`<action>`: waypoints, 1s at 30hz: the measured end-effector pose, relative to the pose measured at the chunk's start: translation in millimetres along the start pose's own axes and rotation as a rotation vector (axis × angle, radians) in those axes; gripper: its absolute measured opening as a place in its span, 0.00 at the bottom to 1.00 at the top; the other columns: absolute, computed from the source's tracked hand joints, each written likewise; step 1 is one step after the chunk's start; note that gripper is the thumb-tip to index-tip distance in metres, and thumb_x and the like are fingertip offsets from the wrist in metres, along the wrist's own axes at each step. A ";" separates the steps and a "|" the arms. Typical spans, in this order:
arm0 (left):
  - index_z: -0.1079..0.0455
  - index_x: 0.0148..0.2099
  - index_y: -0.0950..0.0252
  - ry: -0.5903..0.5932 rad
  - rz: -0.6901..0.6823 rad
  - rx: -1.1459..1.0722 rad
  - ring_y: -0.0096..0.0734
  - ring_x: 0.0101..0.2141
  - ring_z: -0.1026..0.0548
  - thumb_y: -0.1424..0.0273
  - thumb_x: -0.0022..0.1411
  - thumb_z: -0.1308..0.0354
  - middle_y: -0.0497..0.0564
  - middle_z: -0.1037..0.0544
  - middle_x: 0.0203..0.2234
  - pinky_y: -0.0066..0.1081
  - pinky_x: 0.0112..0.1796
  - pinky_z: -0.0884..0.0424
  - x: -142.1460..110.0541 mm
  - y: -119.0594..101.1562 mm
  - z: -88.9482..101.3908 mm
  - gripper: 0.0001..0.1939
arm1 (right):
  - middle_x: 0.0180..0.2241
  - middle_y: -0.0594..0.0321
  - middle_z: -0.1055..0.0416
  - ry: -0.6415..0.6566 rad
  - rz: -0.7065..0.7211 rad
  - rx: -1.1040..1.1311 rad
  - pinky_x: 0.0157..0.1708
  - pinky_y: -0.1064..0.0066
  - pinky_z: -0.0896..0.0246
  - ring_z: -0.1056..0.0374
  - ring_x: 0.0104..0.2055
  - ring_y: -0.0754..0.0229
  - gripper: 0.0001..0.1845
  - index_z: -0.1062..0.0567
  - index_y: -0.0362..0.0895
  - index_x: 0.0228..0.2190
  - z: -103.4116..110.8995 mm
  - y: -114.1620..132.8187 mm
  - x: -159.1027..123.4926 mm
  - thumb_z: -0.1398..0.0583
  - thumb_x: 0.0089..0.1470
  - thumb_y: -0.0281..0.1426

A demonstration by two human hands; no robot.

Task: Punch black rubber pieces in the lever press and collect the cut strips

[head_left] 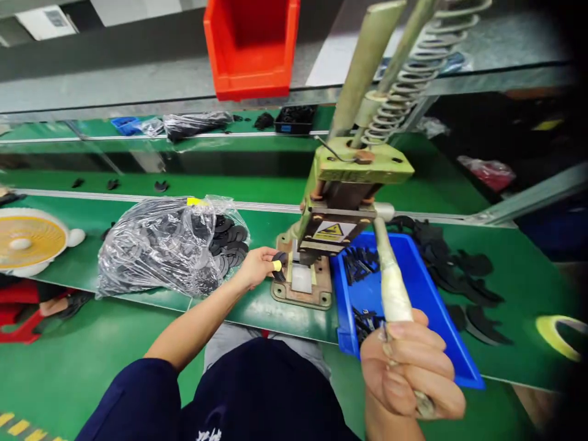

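Two grips are flanking the press point(340, 211): left hand point(258, 267), nearer its base point(298, 298), is pinching a dark piece point(278, 275) over the base's left side; right hand point(411, 367) is wrapping the lever point(394, 288), press's right.

Press point(342, 205) painted metal; tray point(370, 297) smooth plastic; bag point(154, 251) glossy crinkled film.

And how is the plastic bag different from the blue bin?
The plastic bag is see-through, but the blue bin is solid blue. The bag looks soft and wrinkly; the bin has straight, stiff sides. The bag is left of the press, the bin right. Both hold black pieces.
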State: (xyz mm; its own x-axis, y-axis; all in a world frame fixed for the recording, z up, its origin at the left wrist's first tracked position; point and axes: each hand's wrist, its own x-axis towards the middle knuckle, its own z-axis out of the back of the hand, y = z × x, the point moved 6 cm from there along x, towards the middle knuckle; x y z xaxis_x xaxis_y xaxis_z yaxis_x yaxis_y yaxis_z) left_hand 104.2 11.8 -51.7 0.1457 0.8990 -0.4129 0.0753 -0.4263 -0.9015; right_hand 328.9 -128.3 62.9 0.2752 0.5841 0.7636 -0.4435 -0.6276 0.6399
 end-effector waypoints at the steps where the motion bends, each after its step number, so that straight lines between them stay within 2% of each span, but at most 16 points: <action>1: 0.29 0.39 0.71 0.002 0.009 0.014 0.27 0.24 0.22 0.77 0.46 0.29 0.49 0.21 0.25 0.23 0.24 0.27 0.5 0.5 -3.9 0.17 | 0.18 0.66 0.48 -0.173 0.085 0.005 0.32 0.47 0.39 0.45 0.22 0.54 0.09 0.33 0.58 0.27 9.3 5.2 -2.9 0.49 0.57 0.42; 2: 0.29 0.38 0.71 0.003 0.014 0.026 0.26 0.23 0.22 0.78 0.46 0.29 0.49 0.21 0.24 0.23 0.24 0.27 1.4 0.8 -7.8 0.17 | 0.17 0.66 0.49 -0.297 0.148 0.015 0.32 0.49 0.39 0.46 0.23 0.55 0.07 0.35 0.56 0.25 15.3 9.0 -5.9 0.47 0.54 0.38; 3: 0.29 0.37 0.71 0.004 0.015 0.035 0.26 0.23 0.23 0.79 0.45 0.28 0.48 0.22 0.23 0.23 0.24 0.27 2.9 0.9 -11.5 0.16 | 0.18 0.66 0.48 -0.350 0.176 0.026 0.33 0.51 0.40 0.45 0.24 0.55 0.07 0.37 0.54 0.23 17.6 10.7 -7.3 0.45 0.52 0.36; 6: 0.31 0.35 0.71 -0.023 0.014 0.042 0.24 0.20 0.25 0.78 0.43 0.26 0.45 0.24 0.20 0.24 0.23 0.26 10.8 -0.9 -19.9 0.18 | 0.19 0.66 0.47 -0.291 0.168 0.057 0.35 0.52 0.38 0.43 0.25 0.56 0.12 0.41 0.51 0.20 14.8 9.7 -4.8 0.45 0.52 0.35; 11: 0.34 0.31 0.70 -0.048 0.044 0.033 0.21 0.18 0.27 0.74 0.42 0.24 0.42 0.27 0.18 0.24 0.22 0.25 24.2 -4.8 -28.7 0.21 | 0.18 0.68 0.46 -0.272 0.197 0.048 0.38 0.52 0.35 0.41 0.26 0.58 0.13 0.42 0.51 0.20 18.9 6.9 -7.1 0.44 0.52 0.35; 16: 0.35 0.30 0.70 -0.040 0.063 0.077 0.19 0.17 0.29 0.77 0.42 0.25 0.42 0.28 0.19 0.21 0.19 0.27 30.3 -4.7 -28.6 0.20 | 0.19 0.69 0.45 -0.257 0.177 0.079 0.39 0.52 0.35 0.38 0.27 0.59 0.14 0.42 0.49 0.20 19.7 5.8 -8.7 0.44 0.53 0.33; 24: 0.36 0.24 0.68 -0.072 0.215 0.125 0.25 0.17 0.27 0.85 0.45 0.31 0.45 0.29 0.17 0.26 0.21 0.24 36.8 1.7 -26.5 0.16 | 0.19 0.71 0.43 -0.344 0.223 0.108 0.36 0.53 0.38 0.41 0.26 0.60 0.18 0.45 0.48 0.18 17.5 11.0 -2.1 0.42 0.54 0.33; 30: 0.34 0.22 0.67 -0.107 0.291 0.160 0.33 0.21 0.24 0.84 0.40 0.31 0.47 0.27 0.16 0.27 0.22 0.25 41.2 4.5 -28.5 0.14 | 0.19 0.71 0.45 -0.388 0.225 0.165 0.38 0.55 0.39 0.42 0.26 0.61 0.20 0.47 0.47 0.18 14.8 13.6 0.4 0.42 0.54 0.32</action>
State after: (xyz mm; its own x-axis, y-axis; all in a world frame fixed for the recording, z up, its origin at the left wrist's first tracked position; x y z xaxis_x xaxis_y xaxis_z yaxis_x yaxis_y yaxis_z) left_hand 138.7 44.1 -69.2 0.0339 0.7510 -0.6594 -0.1109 -0.6529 -0.7493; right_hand 335.6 -144.2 73.2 0.4998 0.2085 0.8407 -0.3958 -0.8083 0.4358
